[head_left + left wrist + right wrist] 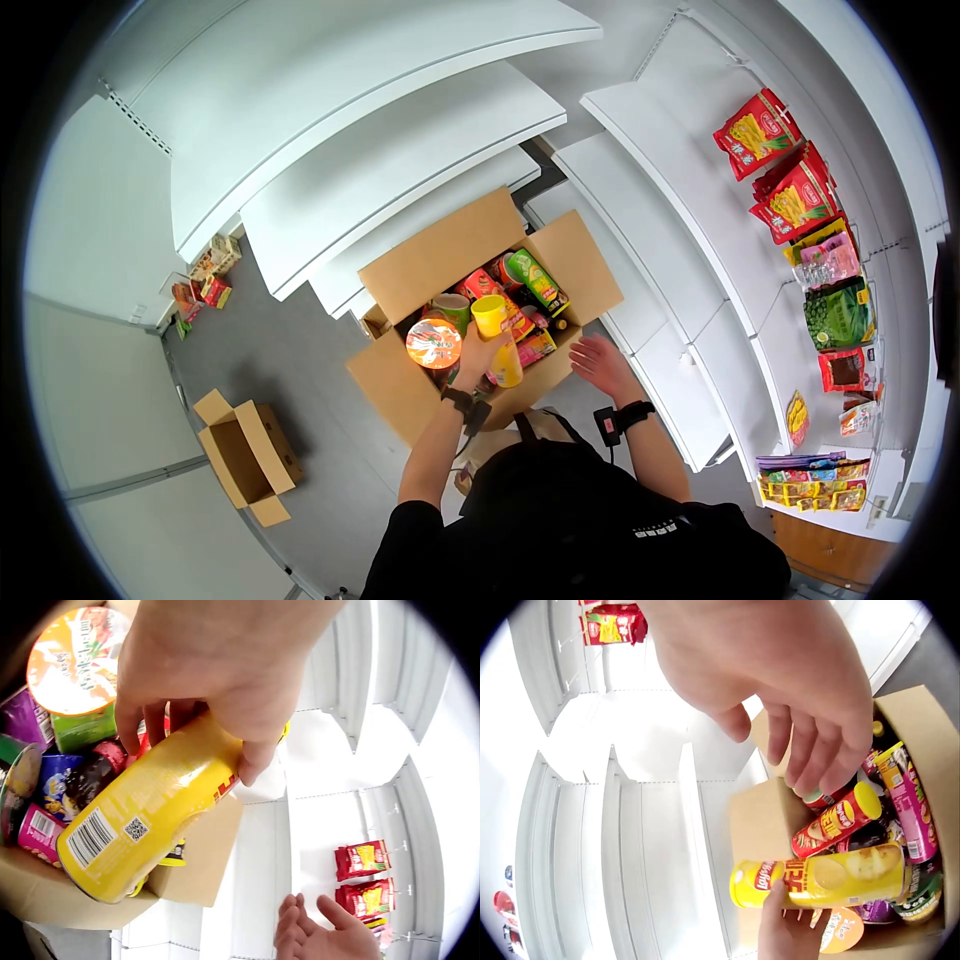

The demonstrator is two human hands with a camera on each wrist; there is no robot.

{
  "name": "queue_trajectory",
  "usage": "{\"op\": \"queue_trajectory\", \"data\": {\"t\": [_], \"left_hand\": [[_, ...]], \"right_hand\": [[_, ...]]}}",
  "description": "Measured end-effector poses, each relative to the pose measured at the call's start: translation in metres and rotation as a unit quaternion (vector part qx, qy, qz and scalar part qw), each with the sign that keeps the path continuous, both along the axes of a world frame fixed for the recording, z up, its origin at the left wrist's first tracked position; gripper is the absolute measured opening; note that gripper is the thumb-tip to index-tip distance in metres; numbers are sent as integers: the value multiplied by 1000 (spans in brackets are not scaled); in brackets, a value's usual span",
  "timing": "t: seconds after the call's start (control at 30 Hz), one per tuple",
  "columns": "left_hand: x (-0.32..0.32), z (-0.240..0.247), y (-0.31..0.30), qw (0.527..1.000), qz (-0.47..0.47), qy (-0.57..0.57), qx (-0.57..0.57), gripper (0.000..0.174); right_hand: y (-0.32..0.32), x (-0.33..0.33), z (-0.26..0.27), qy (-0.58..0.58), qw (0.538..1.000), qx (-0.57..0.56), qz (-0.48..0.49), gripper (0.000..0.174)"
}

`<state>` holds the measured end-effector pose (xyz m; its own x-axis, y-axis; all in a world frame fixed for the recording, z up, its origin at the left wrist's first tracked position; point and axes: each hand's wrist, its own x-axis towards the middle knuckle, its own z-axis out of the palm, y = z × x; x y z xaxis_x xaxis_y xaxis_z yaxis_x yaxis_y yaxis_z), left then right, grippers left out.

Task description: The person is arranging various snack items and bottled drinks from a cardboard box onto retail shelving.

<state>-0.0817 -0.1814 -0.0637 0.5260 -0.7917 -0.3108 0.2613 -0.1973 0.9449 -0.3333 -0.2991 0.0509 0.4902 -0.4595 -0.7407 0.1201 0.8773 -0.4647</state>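
Observation:
My left hand [478, 360] grips a yellow chip canister [150, 817], thumb on one side and fingers on the other, over an open cardboard box [440, 252]. In the right wrist view the canister lies across the box's contents, potato chips printed on its side. Near the left hand sits an instant noodle tub [434, 343] with an orange and white lid. A red chip canister [838, 825] with a yellow lid and a purple-pink package [911, 799] are also in the box. My right hand [602, 364] hovers beside the box's right side, holding nothing, its fingers loosely extended.
White shelves [400, 150] rise ahead and to the right. Red snack bags [800, 195] and other packets hang on the right wall. On the floor at left stands a smaller open carton [255, 455]; several packages [212, 290] lie farther back.

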Motion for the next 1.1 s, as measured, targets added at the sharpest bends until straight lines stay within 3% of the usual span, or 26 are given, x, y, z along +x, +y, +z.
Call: {"op": "queue_trajectory", "data": {"t": [0.03, 0.13, 0.27, 0.33, 0.43, 0.53, 0.77, 0.87, 1.03, 1.1], "left_hand": [[3, 24, -1, 998, -19, 34, -44, 47], [9, 88, 1, 997, -64, 24, -37, 54], [6, 140, 3, 982, -117, 75, -131, 51], [4, 149, 6, 979, -146, 64, -123, 52], [-1, 158, 6, 978, -159, 49, -125, 57], [-1, 170, 8, 975, -164, 49, -143, 59], [5, 218, 2, 978, -149, 1, -145, 57], [9, 201, -19, 983, -137, -27, -121, 56], [-6, 216, -61, 989, -96, -25, -111, 55], [-12, 213, -85, 990, -82, -38, -111, 55]], "right_hand": [[2, 9, 3, -15, 1000, -2, 15, 37], [12, 32, 22, -16, 995, -57, 78, 39], [33, 62, 57, 78, 964, -196, 159, 41], [40, 66, 58, 82, 943, -263, 185, 44], [42, 69, 47, -2, 920, -334, 205, 48], [40, 74, 64, 8, 884, -393, 253, 52], [7, 91, 79, -69, 838, -425, 334, 59], [-15, 95, 78, -113, 831, -423, 342, 58], [-69, 92, 80, -63, 823, -394, 405, 62], [-98, 90, 74, -95, 814, -415, 396, 63]]}}
